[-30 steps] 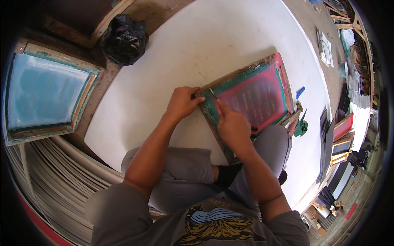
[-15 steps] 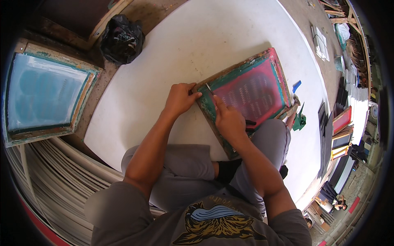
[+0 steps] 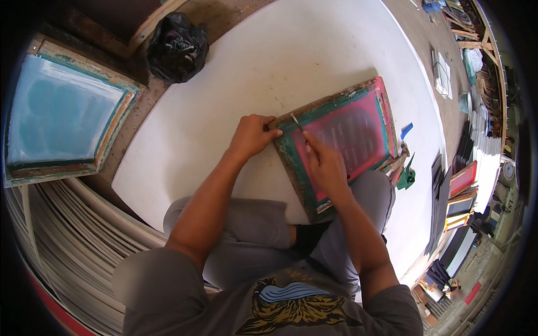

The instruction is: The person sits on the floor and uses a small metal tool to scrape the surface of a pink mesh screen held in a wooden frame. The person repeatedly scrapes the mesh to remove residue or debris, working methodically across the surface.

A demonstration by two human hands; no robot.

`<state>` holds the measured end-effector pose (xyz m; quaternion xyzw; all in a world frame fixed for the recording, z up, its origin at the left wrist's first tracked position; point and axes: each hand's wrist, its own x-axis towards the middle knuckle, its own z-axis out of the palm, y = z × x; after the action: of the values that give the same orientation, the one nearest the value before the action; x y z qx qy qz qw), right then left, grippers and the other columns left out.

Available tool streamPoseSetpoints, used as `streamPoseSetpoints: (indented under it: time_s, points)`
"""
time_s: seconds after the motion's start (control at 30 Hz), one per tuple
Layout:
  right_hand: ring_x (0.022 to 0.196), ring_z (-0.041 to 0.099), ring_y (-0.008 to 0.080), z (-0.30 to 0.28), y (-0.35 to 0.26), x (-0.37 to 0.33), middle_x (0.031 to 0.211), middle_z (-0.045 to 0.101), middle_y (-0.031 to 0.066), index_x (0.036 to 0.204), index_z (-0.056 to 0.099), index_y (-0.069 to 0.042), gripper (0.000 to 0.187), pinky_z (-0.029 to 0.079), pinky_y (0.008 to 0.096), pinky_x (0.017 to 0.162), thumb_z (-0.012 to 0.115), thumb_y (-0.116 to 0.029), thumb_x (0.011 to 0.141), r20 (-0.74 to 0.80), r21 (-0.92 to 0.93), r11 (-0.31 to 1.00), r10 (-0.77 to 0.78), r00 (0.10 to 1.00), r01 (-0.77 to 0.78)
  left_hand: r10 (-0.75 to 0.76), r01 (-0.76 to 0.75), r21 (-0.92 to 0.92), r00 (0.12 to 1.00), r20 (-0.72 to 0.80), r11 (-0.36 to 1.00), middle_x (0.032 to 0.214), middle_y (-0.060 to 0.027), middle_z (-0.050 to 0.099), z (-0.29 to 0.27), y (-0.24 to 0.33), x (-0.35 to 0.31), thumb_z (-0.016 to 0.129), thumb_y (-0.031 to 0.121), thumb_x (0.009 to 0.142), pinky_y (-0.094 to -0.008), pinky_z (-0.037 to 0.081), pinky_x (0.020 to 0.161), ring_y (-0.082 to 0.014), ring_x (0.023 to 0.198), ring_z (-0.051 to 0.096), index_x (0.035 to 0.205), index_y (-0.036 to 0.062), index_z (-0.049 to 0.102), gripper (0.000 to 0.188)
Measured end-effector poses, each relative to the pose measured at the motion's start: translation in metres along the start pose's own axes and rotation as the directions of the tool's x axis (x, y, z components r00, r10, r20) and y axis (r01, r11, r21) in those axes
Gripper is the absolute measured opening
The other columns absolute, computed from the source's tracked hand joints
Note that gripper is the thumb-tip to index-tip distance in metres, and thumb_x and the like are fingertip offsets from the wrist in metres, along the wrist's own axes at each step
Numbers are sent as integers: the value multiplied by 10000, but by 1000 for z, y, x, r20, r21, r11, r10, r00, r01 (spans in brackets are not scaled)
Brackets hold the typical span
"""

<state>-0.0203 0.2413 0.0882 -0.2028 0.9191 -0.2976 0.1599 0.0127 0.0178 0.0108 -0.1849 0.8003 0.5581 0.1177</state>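
White sheet on workshop floor: 1 pink screen, 2 hands, 1 tool

White sheet (image 3: 263, 61) spreads under the pink screen (image 3: 350, 134), which lies in front of the person, tilted to the right. Places below are relative to that screen.

Left hand (image 3: 252, 135): thumb and fingers gripping its left corner. Right hand (image 3: 328, 165): grasping 1 thin tool (image 3: 299, 124), tip at the border near that corner.

Containers: 1 black plastic bag (image 3: 178, 49), beyond and left; crumpled bits inside, can't identify.

Around: 1 blue screen (image 3: 67, 112), far left. 1 blue piece (image 3: 407, 130) and 1 green scrap (image 3: 407, 175), just right. 1 tied white bundle (image 3: 441, 75), farther right.

In the way: right knee (image 3: 370, 187) covers the near right part.
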Motion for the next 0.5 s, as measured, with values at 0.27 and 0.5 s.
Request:
streamPoseSetpoints:
  time_s: [0.27,0.5]
  points:
    - [898,720,458,0,-6,-7,1002,746,247,1374,712,-148,354,551,533,781,634,-187,1031,66,-6,995,98,993,-98,-16,16,7,1000,14,1000,964,-267,768,-5,5,-2,888,273,838,-403,582,844,-359,903,773,1286,-27,740,558]
    - [901,722,468,0,-26,-4,978,746,256,1412,678,-158,388,564,560,838,598,-232,1040,136,-320,941,161,978,-110,30,-30,28,1000,3,999,917,-252,757,-2,2,-3,874,261,850,-409,574,803,-358,865,763,1275,-13,749,521]
